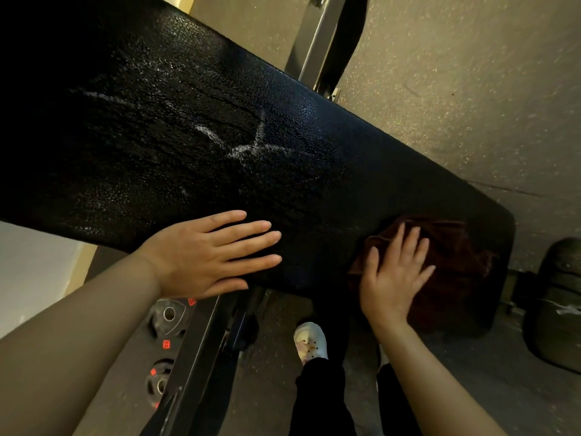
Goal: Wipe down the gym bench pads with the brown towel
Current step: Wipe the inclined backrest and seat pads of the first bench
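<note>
— So where are we?
— Mid-wipe: our right hand (394, 275), fingers spread, presses the towel (446, 265) on the pad's (195, 127) near end; our left hand (209, 254) lies flat beside it, grasping nothing.
— Next?
— Sweep toward those white streaks (248, 143) farther up (still unwiped, we reckon).

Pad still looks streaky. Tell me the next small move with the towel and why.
Probably slide the right hand, pressing the brown towel at the pad's end, toward the white streaks mid-pad, which look unwiped; the left hand rests flat between.
</note>
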`<act>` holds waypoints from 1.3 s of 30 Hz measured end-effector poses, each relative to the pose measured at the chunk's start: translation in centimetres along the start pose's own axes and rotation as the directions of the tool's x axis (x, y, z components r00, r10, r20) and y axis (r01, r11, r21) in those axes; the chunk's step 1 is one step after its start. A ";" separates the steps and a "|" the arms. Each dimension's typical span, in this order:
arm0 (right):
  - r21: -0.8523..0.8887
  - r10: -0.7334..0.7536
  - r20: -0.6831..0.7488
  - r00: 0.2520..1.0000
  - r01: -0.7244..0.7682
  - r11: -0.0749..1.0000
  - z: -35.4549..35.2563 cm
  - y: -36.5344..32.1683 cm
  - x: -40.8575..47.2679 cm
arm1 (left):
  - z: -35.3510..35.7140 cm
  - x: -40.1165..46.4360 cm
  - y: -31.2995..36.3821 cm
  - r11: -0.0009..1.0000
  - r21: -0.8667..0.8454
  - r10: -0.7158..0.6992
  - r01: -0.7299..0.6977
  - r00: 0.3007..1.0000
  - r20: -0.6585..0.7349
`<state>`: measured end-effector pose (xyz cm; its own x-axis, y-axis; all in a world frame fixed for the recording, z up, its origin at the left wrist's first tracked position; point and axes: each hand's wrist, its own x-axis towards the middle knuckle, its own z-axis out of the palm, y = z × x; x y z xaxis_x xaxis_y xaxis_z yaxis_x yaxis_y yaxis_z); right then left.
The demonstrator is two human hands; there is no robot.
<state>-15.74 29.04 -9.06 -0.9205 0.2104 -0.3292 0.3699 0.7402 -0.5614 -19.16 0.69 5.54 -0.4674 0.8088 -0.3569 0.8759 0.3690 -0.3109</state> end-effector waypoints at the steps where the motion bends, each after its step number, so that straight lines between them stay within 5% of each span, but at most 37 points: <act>1: 0.007 -0.075 -0.017 0.997 0.075 0.997 0.5 -1.6 -0.4 | 0.0 0.0 0.1 1.000 0.011 0.000 0.000 1.000 0.007; 7: -0.002 -0.339 -0.151 0.929 0.343 0.939 1.4 -9.5 1.9 | 0.1 0.1 0.0 0.995 0.094 0.024 -0.024 1.000 0.000; 12: -0.033 -0.429 -0.143 0.892 0.429 0.903 0.0 -8.4 6.3 | 0.2 0.1 0.1 0.996 0.083 0.025 -0.026 1.000 0.004; 20: -0.044 -0.206 -0.037 0.978 0.205 0.978 -2.4 -1.0 11.4 | 0.2 0.3 0.1 0.997 0.072 0.016 -0.014 0.999 -0.028; 27: 0.028 -0.017 -0.058 0.998 0.019 0.999 -1.5 -0.4 5.6 | 0.4 0.2 0.3 0.997 0.076 0.002 -0.001 1.000 -0.014; 31: -0.010 -0.198 -0.089 0.976 0.198 0.980 -0.2 -5.7 3.5 | 0.5 0.1 0.5 0.997 0.077 0.003 -0.001 1.000 -0.031; 36: -0.006 -0.520 -0.176 0.836 0.527 0.850 0.0 -15.1 6.8 | 0.5 0.1 0.4 0.998 0.066 0.011 -0.008 0.999 -0.046; 39: -0.015 -0.591 -0.186 0.785 0.599 0.801 -0.2 -17.4 8.3 | 0.6 0.2 0.3 0.998 0.064 0.015 -0.011 0.998 -0.062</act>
<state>-29.89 18.01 -1.87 -0.9646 -0.1531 0.2147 -0.2570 0.7280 -0.6356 -19.06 0.68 4.87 -0.4461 0.8408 -0.3066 0.8714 0.3299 -0.3630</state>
